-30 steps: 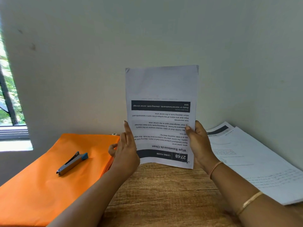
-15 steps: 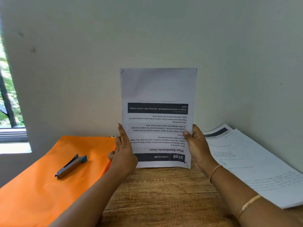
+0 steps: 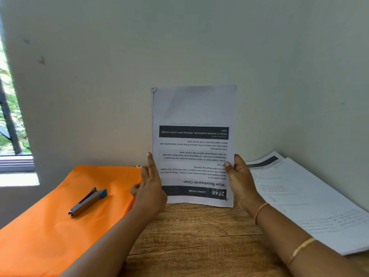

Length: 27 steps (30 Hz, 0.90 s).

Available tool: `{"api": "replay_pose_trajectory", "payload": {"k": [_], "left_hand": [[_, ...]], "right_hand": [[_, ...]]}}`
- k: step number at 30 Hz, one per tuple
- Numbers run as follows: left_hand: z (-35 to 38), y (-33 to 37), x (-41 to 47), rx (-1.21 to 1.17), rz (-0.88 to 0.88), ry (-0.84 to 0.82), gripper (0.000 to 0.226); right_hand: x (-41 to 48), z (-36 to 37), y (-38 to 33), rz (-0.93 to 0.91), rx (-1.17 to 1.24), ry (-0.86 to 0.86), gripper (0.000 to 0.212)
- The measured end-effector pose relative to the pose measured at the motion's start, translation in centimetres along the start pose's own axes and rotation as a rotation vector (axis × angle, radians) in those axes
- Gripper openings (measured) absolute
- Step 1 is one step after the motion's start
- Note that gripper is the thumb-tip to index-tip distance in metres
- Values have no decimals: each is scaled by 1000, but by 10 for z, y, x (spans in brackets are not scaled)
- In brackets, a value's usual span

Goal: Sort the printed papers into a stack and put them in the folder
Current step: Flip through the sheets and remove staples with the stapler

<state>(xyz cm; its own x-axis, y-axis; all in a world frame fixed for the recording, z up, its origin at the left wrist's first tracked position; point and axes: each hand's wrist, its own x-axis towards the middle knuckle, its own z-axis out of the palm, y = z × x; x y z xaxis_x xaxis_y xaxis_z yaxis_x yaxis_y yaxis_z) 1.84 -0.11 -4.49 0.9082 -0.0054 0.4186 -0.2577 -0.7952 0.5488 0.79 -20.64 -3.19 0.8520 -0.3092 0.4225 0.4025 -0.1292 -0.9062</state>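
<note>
Two hands hold a set of printed sheets (image 3: 193, 108) upright above the middle of the wooden worktop (image 3: 199, 240), in front of the wall (image 3: 199, 41). The print is turned upside down, with the heading "Wipe Baseboards Clean" and the number 2748 near the lower edge. It cannot be told whether the lower edge touches the worktop. The left hand (image 3: 150, 188) is laid against the left edge of the sheets with its fingers (image 3: 151, 164) straight and pointing up; nothing is gripped by it. The right edge is pinched by the right hand (image 3: 240, 182), the thumb (image 3: 227, 165) pressed on the printed face and the remaining fingers curled behind the sheets. The orange folder (image 3: 50, 226) lies flat on the left part of the worktop, just beside the left hand, and a stapler (image 3: 87, 201) with a blue end rests on it. A loose pile of further printed papers (image 3: 299, 196) lies on the right part of the worktop, against the wall. A window (image 3: 12, 116) is seen at the far left.
</note>
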Motion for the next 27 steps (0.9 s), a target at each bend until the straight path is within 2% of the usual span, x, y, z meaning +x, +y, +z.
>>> {"api": "replay_pose_trajectory", "payload": {"k": [2, 5, 7, 10, 12, 14, 17, 19, 21, 24, 27], "left_hand": [[-4, 0, 5, -53, 1, -7, 92], [-15, 0, 13, -269, -35, 14, 77], [-21, 0, 17, -595, -152, 79, 67], [-22, 2, 23, -1256, -494, 120, 64], [-17, 8, 18, -1461, -610, 121, 66], [-8, 23, 5, -1506, -665, 25, 54], [1, 51, -21, -1452, -696, -323, 38], [6, 64, -33, -1363, -667, -488, 29], [10, 72, -41, -1290, -606, -532, 29], [12, 73, -45, -1224, -513, -512, 34], [7, 68, -40, -1194, -515, -472, 33]], "right_hand": [[4, -3, -4, 36, -13, 23, 28], [9, -6, -11, 223, 117, 37, 27], [10, -6, -15, 371, 222, 44, 24], [8, -1, -14, 514, 305, 68, 24], [5, 3, -14, 559, 348, 98, 26], [2, 6, -13, 587, 404, 121, 29], [-1, 10, -11, 603, 426, 134, 28], [-2, 12, -10, 600, 426, 141, 28], [-3, 16, -9, 596, 457, 140, 32], [-7, 19, -6, 613, 498, 117, 34], [-8, 20, -7, 635, 527, 74, 28]]}}
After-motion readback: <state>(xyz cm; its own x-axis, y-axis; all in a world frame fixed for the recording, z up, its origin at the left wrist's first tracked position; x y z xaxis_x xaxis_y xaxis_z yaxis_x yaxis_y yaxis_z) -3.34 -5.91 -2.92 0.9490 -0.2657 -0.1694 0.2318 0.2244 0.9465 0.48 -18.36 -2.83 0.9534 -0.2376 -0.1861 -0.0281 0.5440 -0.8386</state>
